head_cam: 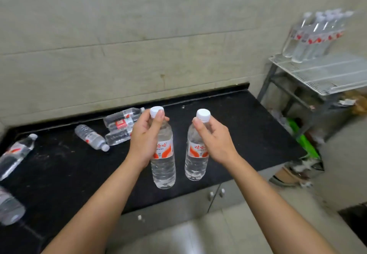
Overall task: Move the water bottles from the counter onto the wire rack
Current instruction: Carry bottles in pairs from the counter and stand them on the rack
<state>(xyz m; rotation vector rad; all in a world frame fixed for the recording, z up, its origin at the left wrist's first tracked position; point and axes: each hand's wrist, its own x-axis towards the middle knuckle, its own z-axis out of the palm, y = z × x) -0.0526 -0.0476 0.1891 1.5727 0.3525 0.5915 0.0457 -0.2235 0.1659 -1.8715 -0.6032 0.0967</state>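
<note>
My left hand [146,134] grips the neck of a clear water bottle [163,166] with a white cap and red label, held upright above the black counter [248,134]. My right hand [215,139] holds a second upright bottle [195,162] the same way, just to the right. Several more bottles lie on their sides on the counter: a cluster [121,122] behind my left hand, one [91,137] left of it, and others [14,154] at the far left. The white wire rack [325,73] stands at the right with several upright bottles [309,39] on its back part.
A tiled wall runs behind the counter. Cabinet doors with small knobs [216,193] sit below the counter's front edge. Under the rack are a metal frame, a green item [305,140] and clutter on the floor. A gap separates counter and rack.
</note>
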